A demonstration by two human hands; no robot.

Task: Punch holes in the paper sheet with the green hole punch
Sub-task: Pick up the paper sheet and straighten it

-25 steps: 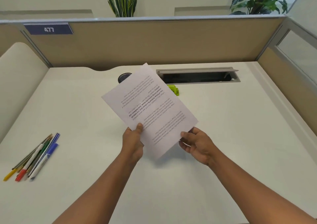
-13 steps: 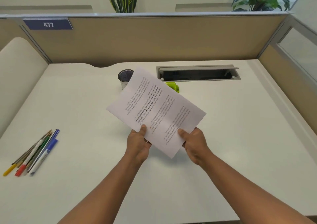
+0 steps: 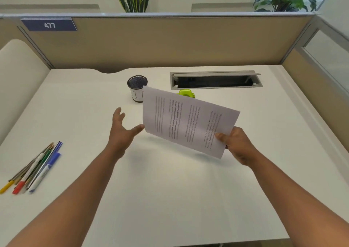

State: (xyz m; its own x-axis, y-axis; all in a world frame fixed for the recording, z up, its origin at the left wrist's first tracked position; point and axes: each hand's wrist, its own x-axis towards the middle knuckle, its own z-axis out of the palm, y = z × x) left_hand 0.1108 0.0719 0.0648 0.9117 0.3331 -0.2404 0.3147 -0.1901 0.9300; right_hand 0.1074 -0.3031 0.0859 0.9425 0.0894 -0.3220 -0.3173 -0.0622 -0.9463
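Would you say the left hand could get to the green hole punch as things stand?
Probably yes. The left hand is open and holds nothing; the green hole punch lies beyond the paper sheet, which the right hand holds above the desk, so reaching around its far edge looks feasible.

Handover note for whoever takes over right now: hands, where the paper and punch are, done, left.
Left hand: open, off the sheet, holding nothing.
Right hand: pinches the paper sheet at its near right corner, held above the desk.
Green hole punch: on the desk beyond the sheet, partly hidden, untouched.
Done: sheet picked up.
Left: feed an edge into the punch, press.
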